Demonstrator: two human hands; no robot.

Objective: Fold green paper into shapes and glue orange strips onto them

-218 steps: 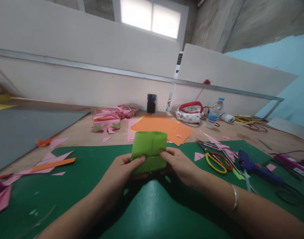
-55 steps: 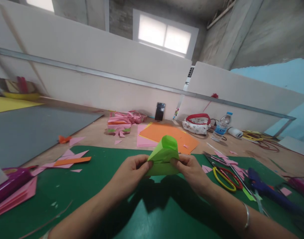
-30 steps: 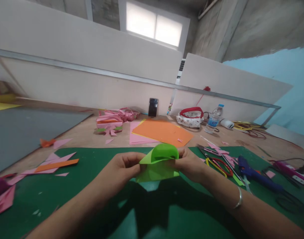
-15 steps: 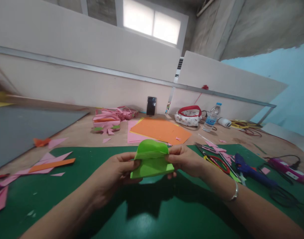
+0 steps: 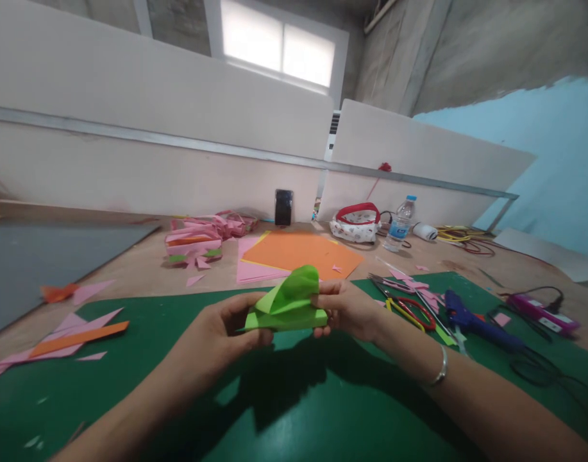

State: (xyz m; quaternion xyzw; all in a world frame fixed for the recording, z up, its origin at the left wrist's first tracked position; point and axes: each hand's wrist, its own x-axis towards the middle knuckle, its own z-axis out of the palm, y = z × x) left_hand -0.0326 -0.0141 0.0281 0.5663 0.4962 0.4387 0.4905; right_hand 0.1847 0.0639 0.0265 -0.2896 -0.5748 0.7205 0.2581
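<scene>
A folded piece of bright green paper is held between both hands above the green cutting mat. It has a rounded flap standing up and a flat strip along its lower edge. My left hand grips its left end, thumb below and fingers behind. At the other end, the fingers of my right hand pinch the paper near the flap. Some of the fingertips are hidden behind the paper. Its shadow falls on the mat underneath.
Scissors and a blue glue gun lie to the right. Orange sheets lie behind my hands, with pink paper pieces left of them. A water bottle, phone and white pouch stand at the back.
The green paper has tilted, and its rounded flap now slants up to the right. My left hand has shifted its hold at the left end. The whole view has turned slightly right.
</scene>
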